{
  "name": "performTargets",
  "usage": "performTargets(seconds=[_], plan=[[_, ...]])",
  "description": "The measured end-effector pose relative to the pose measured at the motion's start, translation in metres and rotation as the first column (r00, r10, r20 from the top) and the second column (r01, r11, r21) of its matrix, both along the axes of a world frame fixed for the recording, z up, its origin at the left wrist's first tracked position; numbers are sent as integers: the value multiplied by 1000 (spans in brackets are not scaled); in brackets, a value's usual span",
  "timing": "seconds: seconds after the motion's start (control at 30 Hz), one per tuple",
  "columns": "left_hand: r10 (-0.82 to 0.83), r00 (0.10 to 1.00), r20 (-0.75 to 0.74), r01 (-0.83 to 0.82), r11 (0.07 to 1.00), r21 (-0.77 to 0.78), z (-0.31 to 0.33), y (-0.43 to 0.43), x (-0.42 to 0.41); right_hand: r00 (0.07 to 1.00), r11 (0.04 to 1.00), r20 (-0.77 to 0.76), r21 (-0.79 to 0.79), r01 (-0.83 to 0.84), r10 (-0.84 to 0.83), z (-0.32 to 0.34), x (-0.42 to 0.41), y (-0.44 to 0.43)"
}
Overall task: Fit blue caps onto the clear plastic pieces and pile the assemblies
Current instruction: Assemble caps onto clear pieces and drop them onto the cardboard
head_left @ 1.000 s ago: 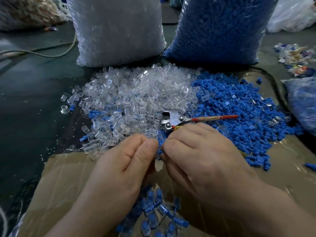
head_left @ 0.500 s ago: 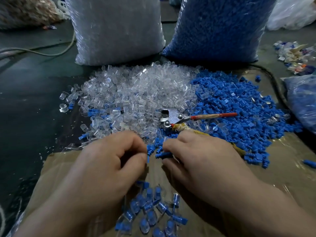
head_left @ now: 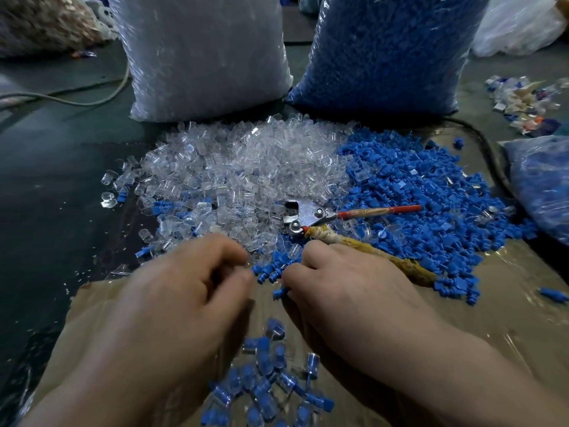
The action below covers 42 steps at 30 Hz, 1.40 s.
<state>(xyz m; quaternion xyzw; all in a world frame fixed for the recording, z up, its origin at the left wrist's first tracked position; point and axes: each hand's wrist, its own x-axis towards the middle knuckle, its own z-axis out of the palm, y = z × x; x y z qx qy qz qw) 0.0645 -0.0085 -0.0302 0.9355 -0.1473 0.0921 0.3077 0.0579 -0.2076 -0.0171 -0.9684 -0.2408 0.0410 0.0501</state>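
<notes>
Over the cardboard [head_left: 508, 309], the right hand [head_left: 354, 298] seems to be pinching a blue cap [head_left: 278, 293], its long axis lying level, pointing left; the left hand [head_left: 184, 303] is blurring, curled fingers hiding its grip, so I cannot tell.

Dark green floor [head_left: 46, 195], dim light. Brown cardboard sheet [head_left: 508, 303] laid flat on it. Pale cable [head_left: 92, 101] far left, black cable [head_left: 489, 149] right. Two full plastic sacks [head_left: 203, 57] standing behind. Scrap litter [head_left: 523, 103] far right.
</notes>
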Motion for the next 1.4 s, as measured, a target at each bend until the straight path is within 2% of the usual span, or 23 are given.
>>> performTargets(seconds=[0.07,0.1,0.2,0.27,0.33,0.4,0.47,0.53,0.63,0.73,0.97,1.13,1.23,1.33,1.4], plan=[[183,983,24,-182,983,-29,-4,9,6,1000,1000,15,13,14,-15,-1,0,0],[233,972,11,-234,972,24,-4,13,9,1000,999,22,28,20,-21,-1,0,0],[259,966,-14,-245,927,285,-4,9,8,999,994,38,101,34,-38,-2,0,-1],[248,969,-11,-230,911,342,-3,0,5,996,982,48,178,66,-76,-1,-2,-2],[211,977,-17,-193,920,341,-3,-3,4,990,969,75,227,98,-118,1,-3,-3],[179,984,-15,-168,946,277,-4,0,5,987,957,87,267,110,-138,3,-5,-5],[204,978,45,-209,956,205,-5,8,8,990,934,70,346,88,-119,7,-9,-4],[298,951,85,-309,933,187,-7,18,11,997,906,15,419,63,-76,7,-12,-4],[391,920,22,-379,876,299,-11,29,15,997,882,-65,467,63,-37,3,-10,-4],[346,937,-39,-304,868,393,-9,27,14,994,852,-99,515,93,-48,1,-7,-5],[228,972,-47,-207,937,281,-5,12,11,994,804,-61,584,114,-96,-4,0,-6],[240,970,-21,-234,957,169,-9,15,10,989,794,-137,606,47,46,-4,-3,0],[250,968,-5,-250,968,-5,-10,18,10,984,803,-159,595,27,85,-5,-1,2],[227,974,-3,-224,958,-178,-8,11,7,990,763,-131,644,44,54,-6,1,1],[183,981,-58,-192,930,-313,-9,3,3,994,722,-110,690,60,23,-6,2,0]])
